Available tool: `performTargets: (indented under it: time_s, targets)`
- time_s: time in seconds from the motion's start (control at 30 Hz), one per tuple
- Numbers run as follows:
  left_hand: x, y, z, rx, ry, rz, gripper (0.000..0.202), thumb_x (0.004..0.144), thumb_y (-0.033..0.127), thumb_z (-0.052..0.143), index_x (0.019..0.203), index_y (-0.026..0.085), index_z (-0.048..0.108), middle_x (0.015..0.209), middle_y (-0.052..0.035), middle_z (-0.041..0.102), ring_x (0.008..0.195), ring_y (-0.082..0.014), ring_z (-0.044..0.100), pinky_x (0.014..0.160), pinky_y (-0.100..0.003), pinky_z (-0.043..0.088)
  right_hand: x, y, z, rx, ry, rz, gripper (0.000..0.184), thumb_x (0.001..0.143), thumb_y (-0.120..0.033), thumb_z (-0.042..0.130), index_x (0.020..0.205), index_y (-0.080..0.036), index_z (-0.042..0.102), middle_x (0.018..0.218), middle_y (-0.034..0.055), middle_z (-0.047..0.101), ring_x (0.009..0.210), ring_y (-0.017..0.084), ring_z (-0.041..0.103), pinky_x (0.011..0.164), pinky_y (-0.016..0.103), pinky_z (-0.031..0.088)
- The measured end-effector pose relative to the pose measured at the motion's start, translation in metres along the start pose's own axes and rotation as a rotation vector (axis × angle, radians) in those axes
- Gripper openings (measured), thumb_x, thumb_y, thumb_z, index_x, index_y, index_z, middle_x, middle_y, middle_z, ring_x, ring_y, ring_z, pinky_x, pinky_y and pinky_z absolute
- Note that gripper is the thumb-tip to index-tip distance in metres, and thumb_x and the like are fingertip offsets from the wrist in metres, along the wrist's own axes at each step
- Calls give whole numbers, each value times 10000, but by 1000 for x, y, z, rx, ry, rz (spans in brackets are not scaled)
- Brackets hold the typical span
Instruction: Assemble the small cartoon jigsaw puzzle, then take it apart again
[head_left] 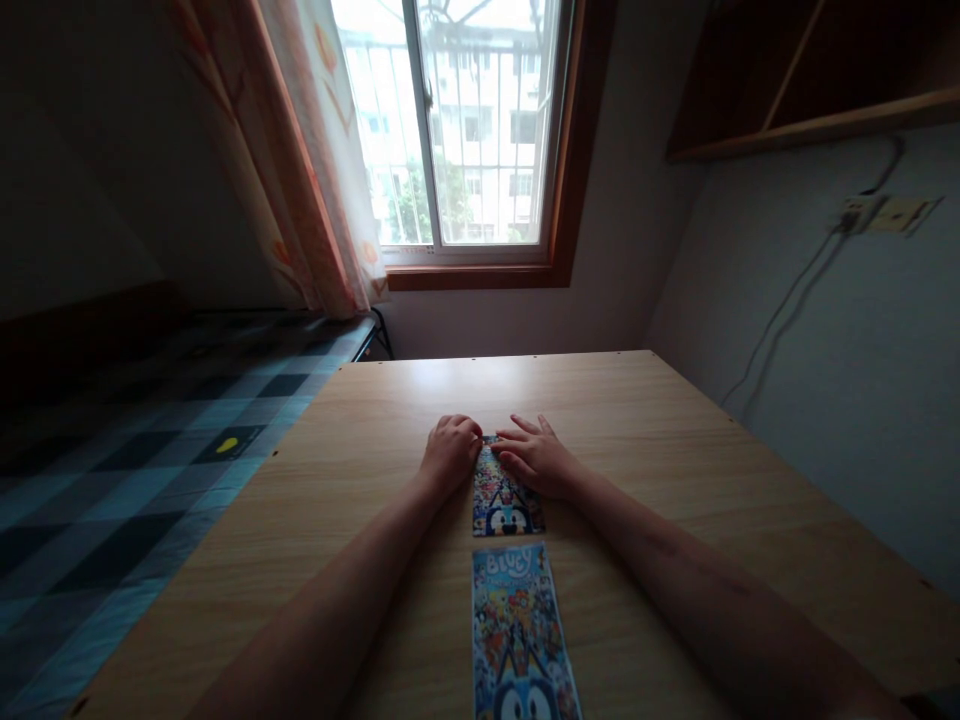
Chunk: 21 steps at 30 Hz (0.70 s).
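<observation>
A small cartoon picture panel [499,497], crowded with colourful figures and a large blue dog's face at its near edge, lies flat on the table [645,450]. At its far left corner my left hand [451,445] rests with the fingers curled together; their tips are hidden, so what they may pinch does not show. My right hand [538,458] lies over the panel's far right part, fingers spread and touching it. Closer to me is a matching, longer sheet [516,615] titled "BLUEY", which neither hand touches; the frame cuts off its near end.
To the left stands a bed with a blue checked cover [247,420]. Beyond the table are a window [487,130] and an orange curtain [300,150]. On the right wall hang a wooden shelf [810,125] and a socket [862,213] with a cable.
</observation>
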<state>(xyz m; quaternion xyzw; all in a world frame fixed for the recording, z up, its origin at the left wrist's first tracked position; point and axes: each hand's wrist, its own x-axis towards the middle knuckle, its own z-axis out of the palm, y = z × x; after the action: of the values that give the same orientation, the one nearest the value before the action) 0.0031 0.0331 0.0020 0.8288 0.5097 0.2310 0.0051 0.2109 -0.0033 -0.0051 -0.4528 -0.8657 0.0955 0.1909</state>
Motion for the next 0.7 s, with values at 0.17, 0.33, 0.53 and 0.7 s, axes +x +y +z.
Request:
performTargets:
  time_s: [0.17, 0.33, 0.53, 0.7]
  targets:
    - [0, 0, 0, 11, 12, 21, 74, 874, 184, 604, 885, 205, 675, 1001, -74, 685, 1016, -260, 569, 933, -383, 446, 0, -1, -1, -8, -8, 9, 428, 1045, -456, 323, 1342, -333, 605, 1454, 43, 529, 1487, 310, 246, 1153, 677, 90]
    - [0, 1, -1, 21, 5, 36, 78, 876, 172, 601, 879, 204, 672, 984, -74, 694, 999, -259, 579, 909, -378, 445, 0, -2, -2, -5, -7, 6, 416, 1044, -435, 332, 1334, -329, 609, 1434, 47, 548, 1481, 316, 261, 1141, 691, 110]
    - [-1, 2, -2, 40, 6, 67, 120, 874, 146, 572, 847, 211, 668, 875, -55, 713, 901, -244, 607, 855, -364, 446, -1, -2, -3, -2, 3, -4, 414, 1045, -431, 334, 1326, -323, 617, 1419, 52, 560, 1473, 317, 277, 1147, 677, 120]
    - [0, -3, -5, 1, 98, -55, 128, 873, 156, 571, 848, 218, 681, 883, -31, 735, 870, -230, 622, 841, -355, 444, -1, 1, 0, -9, 13, 29, 427, 1044, -436, 326, 1331, -303, 613, 1437, 65, 542, 1476, 321, 267, 1144, 678, 127]
